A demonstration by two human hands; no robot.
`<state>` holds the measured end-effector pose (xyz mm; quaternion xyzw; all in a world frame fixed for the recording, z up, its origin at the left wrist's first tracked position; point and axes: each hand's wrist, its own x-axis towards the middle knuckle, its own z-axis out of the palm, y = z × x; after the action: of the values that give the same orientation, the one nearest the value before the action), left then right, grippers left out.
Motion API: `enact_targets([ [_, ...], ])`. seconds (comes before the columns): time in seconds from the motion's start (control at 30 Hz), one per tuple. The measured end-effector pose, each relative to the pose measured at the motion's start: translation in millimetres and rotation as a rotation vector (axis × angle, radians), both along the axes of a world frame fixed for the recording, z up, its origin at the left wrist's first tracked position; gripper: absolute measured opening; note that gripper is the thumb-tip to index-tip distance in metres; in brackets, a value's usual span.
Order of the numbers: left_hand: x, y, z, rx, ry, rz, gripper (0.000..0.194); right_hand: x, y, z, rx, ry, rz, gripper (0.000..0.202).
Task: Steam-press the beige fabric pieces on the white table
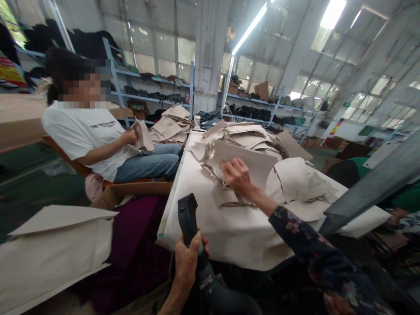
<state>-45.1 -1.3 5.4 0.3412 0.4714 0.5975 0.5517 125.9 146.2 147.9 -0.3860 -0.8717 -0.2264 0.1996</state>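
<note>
My left hand is wrapped round a black curved nozzle, which stands upright at the front corner of the table and runs down into a thick black hose. Over the white-covered table, my right hand is closed, its fingers curled at a beige fabric piece. Slight blur hides the exact grip. Beneath that hand lie more layered beige pieces. To its right rests a loose heap of beige pieces, and behind it rises a larger pile.
A seated person at the left holds a beige piece. Purple cloth and stacked beige panels lie at lower left. A grey metal post slants across the right side. Blue shelves line the back.
</note>
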Motion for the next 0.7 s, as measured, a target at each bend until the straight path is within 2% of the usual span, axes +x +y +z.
enact_targets([
  [0.07,0.0,-0.7,0.9,-0.004,-0.005,-0.017,0.030,-12.9,-16.2,-59.7,-0.140,-0.039,0.060,0.026],
  [0.13,-1.3,-2.2,2.0,-0.016,0.007,-0.027,0.031,-20.0,-31.6,-103.5,-0.253,-0.025,0.088,0.018],
  [0.17,-2.4,-3.0,2.2,-0.020,0.012,-0.023,0.031,-21.2,-37.9,-117.8,-0.299,0.009,0.076,0.016],
  [0.23,-4.8,-4.7,1.8,-0.025,0.013,0.003,0.031,-20.1,-46.4,-132.8,-0.390,0.110,0.034,0.013],
  [0.33,-7.7,-6.7,-1.4,-0.033,-0.004,0.038,0.030,-16.1,-48.4,-133.4,-0.530,0.316,-0.052,0.014],
  [0.5,-7.8,-7.6,-6.2,-0.061,-0.004,0.051,0.033,-20.8,-28.5,-118.0,-0.820,0.749,-0.200,0.027],
  [0.63,-6.4,-7.5,-4.6,-0.068,-0.002,0.042,0.030,-32.9,-3.0,-110.2,-1.274,1.031,-0.194,0.056],
  [0.7,-5.7,-7.8,-2.7,-0.062,0.012,0.031,0.029,-39.7,9.1,-110.3,-1.485,1.144,-0.163,0.064],
])
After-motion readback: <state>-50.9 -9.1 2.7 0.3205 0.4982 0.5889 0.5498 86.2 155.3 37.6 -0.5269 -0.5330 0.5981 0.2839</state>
